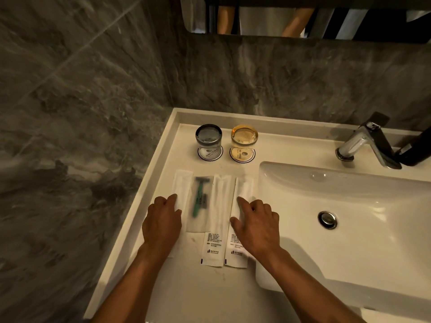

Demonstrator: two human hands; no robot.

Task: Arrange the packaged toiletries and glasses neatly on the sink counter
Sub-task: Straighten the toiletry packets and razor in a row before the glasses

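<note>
Several flat packets lie side by side on the white counter [186,294]. From the left: a white packet [182,185], a clear packet with a green razor [200,201], a long white packet [219,206] and another white packet [243,187]. My left hand [162,223] rests flat on the leftmost packet, fingers apart. My right hand [256,223] lies on the rightmost packet, index finger stretched out. Behind the packets two upturned glasses stand on round coasters: a grey glass [208,137] and an amber glass [244,138].
The sink basin [349,206] with its drain [327,219] lies right of the packets. A chrome faucet [366,145] stands at the back right. Dark marble walls close off the left and the back. A mirror hangs above.
</note>
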